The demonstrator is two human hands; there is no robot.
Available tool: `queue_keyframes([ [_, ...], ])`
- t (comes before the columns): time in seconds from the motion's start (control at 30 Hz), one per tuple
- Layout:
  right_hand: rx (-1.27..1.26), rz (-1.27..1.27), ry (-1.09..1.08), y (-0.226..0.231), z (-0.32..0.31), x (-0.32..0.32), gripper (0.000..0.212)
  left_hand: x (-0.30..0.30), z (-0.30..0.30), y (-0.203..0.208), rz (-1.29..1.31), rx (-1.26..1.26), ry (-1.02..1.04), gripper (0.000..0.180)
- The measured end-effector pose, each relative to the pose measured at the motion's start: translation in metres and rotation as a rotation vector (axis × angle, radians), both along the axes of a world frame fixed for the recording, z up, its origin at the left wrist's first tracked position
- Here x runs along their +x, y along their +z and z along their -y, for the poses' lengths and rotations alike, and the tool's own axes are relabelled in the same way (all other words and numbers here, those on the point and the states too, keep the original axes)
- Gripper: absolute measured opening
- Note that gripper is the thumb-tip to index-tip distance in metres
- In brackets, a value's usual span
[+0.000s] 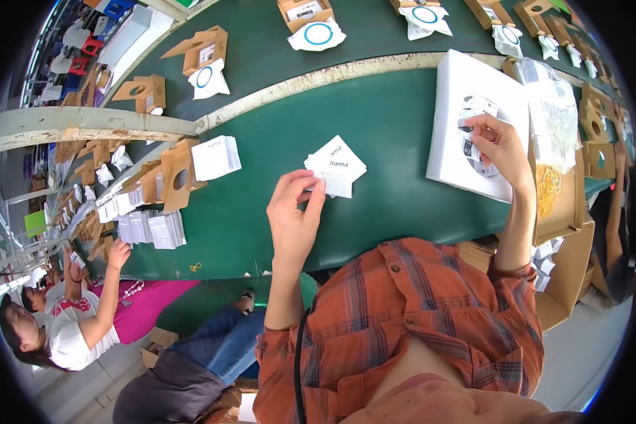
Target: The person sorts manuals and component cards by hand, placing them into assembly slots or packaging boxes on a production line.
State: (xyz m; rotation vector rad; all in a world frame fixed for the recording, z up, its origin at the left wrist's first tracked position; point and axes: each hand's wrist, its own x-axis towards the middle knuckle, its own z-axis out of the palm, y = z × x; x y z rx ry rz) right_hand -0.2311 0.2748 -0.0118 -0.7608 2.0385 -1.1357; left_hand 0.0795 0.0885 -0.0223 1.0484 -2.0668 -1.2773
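Note:
At the middle of the green table, my left hand [295,212] pinches the near edge of a small white printed leaflet [337,185]. It lies over other white leaflets [338,150], fanned at different angles. On the right, my right hand [503,150] is closed over the recess of a white foam block [461,79]. Small black-and-white printed pieces [477,106] show in that recess, beside and under my fingers. My thumb and fingertips come together there, and what they grip, if anything, is too small to make out.
Stacked leaflets [216,158] and booklets [164,230] stand left, near a co-worker's hand [119,253]. Beyond a metal rail [318,79], a belt carries open cardboard boxes [206,51] with white pouches [316,34]. A clear plastic bag [550,113] and yellow bands [547,189] lie right.

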Motion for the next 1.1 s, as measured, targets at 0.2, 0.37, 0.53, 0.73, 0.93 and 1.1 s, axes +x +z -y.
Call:
queue_keyframes([
  [0.2,-0.068,-0.062,-0.137,0.012,-0.006,0.003,0.020,-0.004,-0.004,0.006,-0.125,0.126,0.110,0.043],
  [0.37,-0.338,-0.062,-0.275,0.024,0.006,0.028,0.016,0.001,0.000,-0.004,-0.139,0.358,-0.043,0.041],
  [0.53,-0.411,0.047,-0.136,0.030,0.030,0.076,0.011,-0.026,-0.014,0.015,-0.374,0.616,-0.155,0.026],
  [0.73,-0.444,-0.291,0.019,0.016,0.049,0.101,0.018,-0.050,-0.023,0.009,-0.404,0.743,-0.224,0.017],
  [0.93,-0.457,-0.560,0.075,0.013,0.055,0.107,0.019,-0.054,-0.028,0.007,-0.425,0.795,-0.260,0.018],
  [1.1,-0.470,-0.675,0.108,0.009,0.053,0.103,0.021,-0.059,-0.032,0.005,-0.391,0.729,-0.259,0.017],
])
